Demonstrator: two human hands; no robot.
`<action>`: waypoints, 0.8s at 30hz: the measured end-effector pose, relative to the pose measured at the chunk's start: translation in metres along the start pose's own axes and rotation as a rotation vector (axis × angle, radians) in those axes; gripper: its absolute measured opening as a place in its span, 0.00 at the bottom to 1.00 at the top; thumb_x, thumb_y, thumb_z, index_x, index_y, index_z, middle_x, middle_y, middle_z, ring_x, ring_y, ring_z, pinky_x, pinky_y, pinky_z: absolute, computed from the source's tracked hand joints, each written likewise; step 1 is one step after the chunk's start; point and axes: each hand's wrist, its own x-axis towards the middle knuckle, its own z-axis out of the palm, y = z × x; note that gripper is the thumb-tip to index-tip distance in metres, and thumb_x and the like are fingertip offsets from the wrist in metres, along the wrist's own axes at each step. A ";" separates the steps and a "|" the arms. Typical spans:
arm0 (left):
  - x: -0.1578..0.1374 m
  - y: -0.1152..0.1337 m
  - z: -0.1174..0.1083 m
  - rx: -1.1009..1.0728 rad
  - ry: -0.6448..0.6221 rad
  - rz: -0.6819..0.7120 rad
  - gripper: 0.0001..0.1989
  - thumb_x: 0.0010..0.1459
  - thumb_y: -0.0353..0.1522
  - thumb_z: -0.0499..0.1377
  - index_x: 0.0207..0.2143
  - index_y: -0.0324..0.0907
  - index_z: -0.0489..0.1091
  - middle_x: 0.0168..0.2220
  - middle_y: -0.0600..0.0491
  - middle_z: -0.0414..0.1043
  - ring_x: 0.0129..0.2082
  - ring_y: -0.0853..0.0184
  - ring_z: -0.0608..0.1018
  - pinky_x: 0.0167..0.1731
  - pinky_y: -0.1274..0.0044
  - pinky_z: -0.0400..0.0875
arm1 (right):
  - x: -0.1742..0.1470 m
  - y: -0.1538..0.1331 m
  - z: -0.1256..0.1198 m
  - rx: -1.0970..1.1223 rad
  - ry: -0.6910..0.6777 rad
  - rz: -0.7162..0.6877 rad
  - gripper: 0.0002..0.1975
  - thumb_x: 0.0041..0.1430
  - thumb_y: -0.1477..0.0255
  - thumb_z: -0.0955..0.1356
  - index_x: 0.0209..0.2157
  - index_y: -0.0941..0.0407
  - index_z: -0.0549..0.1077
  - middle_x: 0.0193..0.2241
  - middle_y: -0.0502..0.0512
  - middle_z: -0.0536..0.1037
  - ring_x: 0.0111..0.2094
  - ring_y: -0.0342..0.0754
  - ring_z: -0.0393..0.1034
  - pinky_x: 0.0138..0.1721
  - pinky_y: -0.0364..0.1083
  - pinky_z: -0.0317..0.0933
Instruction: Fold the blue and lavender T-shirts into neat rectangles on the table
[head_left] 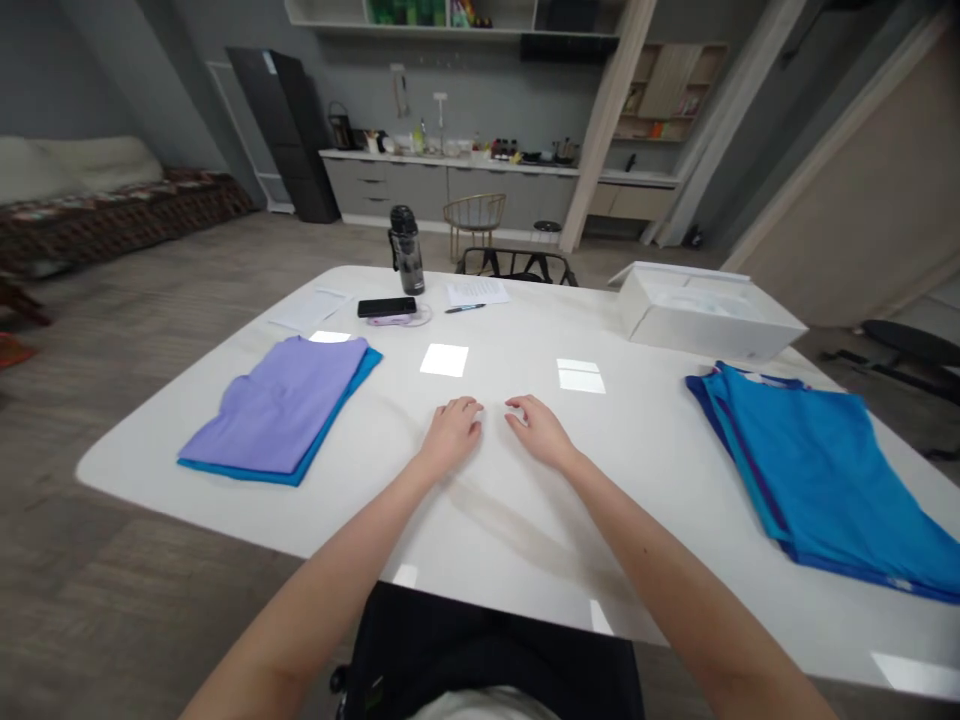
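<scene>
My left hand (452, 432) rests on the white table (517, 540) near its middle, fingers slightly curled and apart, holding nothing. Facing it across a small gap, my right hand (541, 430) is also on or just over the tabletop, thumb apart from the fingers and nothing in it. Off to the left lies a folded purple shirt (289, 400) on top of a folded blue garment (330, 425). On the right side is a stack of blue and dark blue shirts (817, 470), laid flat. Neither hand touches any clothing.
Toward the far left edge stand a dark water bottle (408, 255), a black phone (386, 307), a pen (465, 308) and paper sheets (478, 292). A white box (705, 312) sits at the back right. Beyond the table are a black chair (516, 265) and a kitchen counter (465, 163).
</scene>
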 end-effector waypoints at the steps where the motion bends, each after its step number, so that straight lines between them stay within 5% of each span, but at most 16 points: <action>1: -0.002 -0.013 -0.007 0.003 0.009 -0.030 0.18 0.66 0.29 0.54 0.56 0.47 0.71 0.61 0.49 0.71 0.59 0.60 0.73 0.58 0.66 0.65 | 0.012 -0.011 0.015 0.015 -0.017 -0.018 0.12 0.68 0.71 0.67 0.50 0.55 0.76 0.48 0.58 0.78 0.46 0.50 0.73 0.53 0.49 0.65; 7: -0.013 -0.100 -0.052 0.063 0.124 -0.228 0.16 0.66 0.30 0.54 0.53 0.46 0.73 0.59 0.48 0.72 0.58 0.59 0.73 0.60 0.66 0.63 | 0.077 -0.074 0.093 0.051 -0.111 -0.103 0.11 0.67 0.71 0.67 0.49 0.54 0.76 0.47 0.57 0.79 0.49 0.51 0.73 0.55 0.49 0.64; 12: -0.017 -0.188 -0.093 0.219 0.283 -0.578 0.18 0.67 0.30 0.51 0.57 0.44 0.71 0.59 0.45 0.71 0.59 0.56 0.71 0.62 0.64 0.58 | 0.101 -0.105 0.125 0.020 -0.146 -0.126 0.11 0.68 0.70 0.66 0.49 0.54 0.76 0.47 0.58 0.79 0.51 0.52 0.72 0.56 0.51 0.63; 18: -0.011 -0.247 -0.106 0.297 0.303 -0.823 0.18 0.68 0.32 0.49 0.55 0.38 0.70 0.58 0.38 0.70 0.58 0.50 0.70 0.58 0.58 0.60 | 0.099 -0.079 0.118 0.025 -0.085 -0.124 0.11 0.67 0.69 0.65 0.47 0.55 0.76 0.44 0.57 0.78 0.48 0.52 0.73 0.55 0.51 0.64; 24: 0.002 -0.239 -0.105 0.320 0.263 -0.861 0.18 0.69 0.28 0.44 0.52 0.37 0.70 0.57 0.36 0.70 0.58 0.49 0.70 0.57 0.58 0.60 | 0.088 -0.015 0.073 -0.034 0.027 -0.006 0.15 0.66 0.65 0.63 0.46 0.55 0.77 0.41 0.58 0.76 0.43 0.54 0.74 0.51 0.53 0.66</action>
